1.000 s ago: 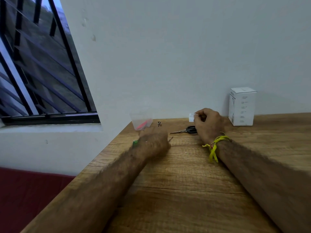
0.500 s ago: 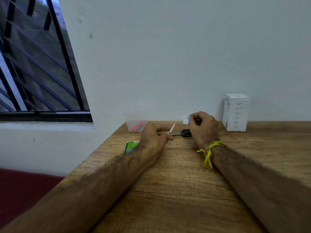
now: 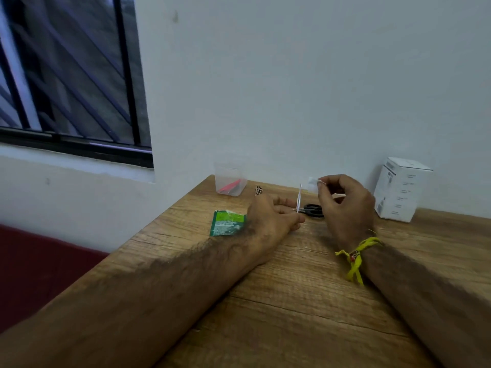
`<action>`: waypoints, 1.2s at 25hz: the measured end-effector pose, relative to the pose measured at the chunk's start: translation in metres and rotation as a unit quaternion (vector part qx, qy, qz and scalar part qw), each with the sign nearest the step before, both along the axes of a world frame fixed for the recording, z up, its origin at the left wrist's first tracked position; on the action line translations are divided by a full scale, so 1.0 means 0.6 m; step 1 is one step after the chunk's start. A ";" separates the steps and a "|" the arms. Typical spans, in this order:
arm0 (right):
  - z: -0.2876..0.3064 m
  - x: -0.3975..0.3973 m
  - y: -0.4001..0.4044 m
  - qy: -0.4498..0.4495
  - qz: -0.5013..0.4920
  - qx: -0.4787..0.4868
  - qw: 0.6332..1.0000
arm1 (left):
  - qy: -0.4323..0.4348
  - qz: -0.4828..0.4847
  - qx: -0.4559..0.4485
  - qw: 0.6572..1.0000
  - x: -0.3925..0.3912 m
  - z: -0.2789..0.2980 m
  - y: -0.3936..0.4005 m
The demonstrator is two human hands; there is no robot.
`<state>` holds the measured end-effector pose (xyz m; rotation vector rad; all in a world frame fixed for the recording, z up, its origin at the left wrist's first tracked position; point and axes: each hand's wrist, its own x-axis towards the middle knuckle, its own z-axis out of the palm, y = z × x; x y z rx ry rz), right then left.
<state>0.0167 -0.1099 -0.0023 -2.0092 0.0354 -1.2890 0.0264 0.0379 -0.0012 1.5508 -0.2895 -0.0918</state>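
Stick [image 3: 298,197] stands near upright, pinched by left hand [image 3: 273,216]; right hand [image 3: 345,205] pinches white scrap [image 3: 313,184]

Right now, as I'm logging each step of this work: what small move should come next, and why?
Probably move the right hand a little left, bringing its pinched small white piece to the top of the thin white stick. The left hand holds that stick upright, and piece and tip are near but seem not to touch.

A pale wall [image 3: 292,88] fills twelve o'clock; a barred window [image 3: 66,75] sits at ten. The wooden table [image 3: 305,301] spreads at five, a dark red surface [image 3: 39,274] at eight.
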 end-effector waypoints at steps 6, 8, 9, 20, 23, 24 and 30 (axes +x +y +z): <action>0.000 -0.007 0.015 -0.074 -0.027 -0.137 0.987 | 0.006 -0.001 -0.012 1.000 0.003 -0.002 0.001; -0.002 -0.009 0.017 -0.084 -0.029 -0.203 0.975 | 0.012 -0.005 -0.019 1.000 -0.004 0.001 0.000; -0.004 -0.009 0.018 -0.078 -0.027 -0.233 0.969 | 0.007 -0.010 -0.020 1.000 -0.007 0.001 0.000; -0.009 -0.005 0.015 -0.037 0.059 -0.271 0.960 | -0.019 -0.083 -0.074 0.994 -0.007 0.006 0.012; -0.008 -0.006 0.015 -0.049 0.058 -0.263 0.962 | -0.039 -0.060 -0.054 0.996 -0.010 0.005 0.008; -0.007 -0.006 0.015 -0.052 0.060 -0.257 0.963 | -0.042 -0.052 -0.050 0.996 -0.010 0.004 0.007; -0.006 -0.006 0.015 -0.049 0.084 -0.248 0.964 | -0.055 -0.021 -0.038 0.998 -0.007 0.002 0.004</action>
